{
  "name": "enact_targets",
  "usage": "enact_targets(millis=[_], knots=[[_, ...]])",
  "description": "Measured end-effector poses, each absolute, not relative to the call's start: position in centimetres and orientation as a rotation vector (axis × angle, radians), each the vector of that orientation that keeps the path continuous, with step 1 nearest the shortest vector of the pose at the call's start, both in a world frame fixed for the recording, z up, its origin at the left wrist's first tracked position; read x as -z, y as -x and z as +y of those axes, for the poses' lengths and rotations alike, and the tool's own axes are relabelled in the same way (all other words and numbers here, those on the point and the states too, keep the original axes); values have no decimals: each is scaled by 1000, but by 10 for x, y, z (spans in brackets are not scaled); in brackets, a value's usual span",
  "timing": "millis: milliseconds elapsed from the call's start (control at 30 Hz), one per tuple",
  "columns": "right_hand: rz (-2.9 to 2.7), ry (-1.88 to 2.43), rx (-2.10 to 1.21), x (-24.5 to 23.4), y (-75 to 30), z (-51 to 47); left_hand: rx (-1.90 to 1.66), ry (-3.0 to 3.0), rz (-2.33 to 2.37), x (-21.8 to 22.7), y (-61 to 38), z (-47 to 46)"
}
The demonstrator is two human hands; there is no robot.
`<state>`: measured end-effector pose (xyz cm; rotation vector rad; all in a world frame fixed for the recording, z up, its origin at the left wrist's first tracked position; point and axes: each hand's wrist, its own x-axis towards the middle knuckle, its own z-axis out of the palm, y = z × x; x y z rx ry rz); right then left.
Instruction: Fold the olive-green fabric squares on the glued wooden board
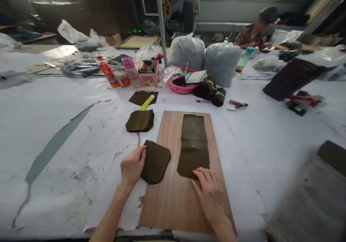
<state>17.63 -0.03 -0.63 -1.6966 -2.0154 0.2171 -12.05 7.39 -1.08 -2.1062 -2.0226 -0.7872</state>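
My left hand [133,165] pinches the upper left edge of a small stack of dark olive fabric pieces [156,162], which overlaps the left side of a wooden board [167,206]. At the right, my right hand [209,188] has thumb and fingertips closed at the lower right corner of one olive fabric piece [193,161]. That piece lies flat on the board. Just above it, overlapping strips of the same fabric [193,130] form a row with greyish, shiny-looking edges.
Beyond the board's left side sit another fabric stack [140,121] and a yellow tube [147,102] on a fabric piece. Farther back are a pink basket [182,88], bottles [107,72], thread snips [202,101] and stuffed bags [186,51]. A person [251,33] sits across the table.
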Motion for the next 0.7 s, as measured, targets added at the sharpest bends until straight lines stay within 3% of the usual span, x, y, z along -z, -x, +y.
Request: enact_targets(millis=[267,500,700], knots=[[-2031,1648,-180,6,-163,7,564,2104,-1965,7,122,72],[-1636,1627,-648,3,-174,12,737,2142,-1825,-26,113,62],[-1512,1624,-851,7,-181,19,803,2751,-1454,-23,44,43]])
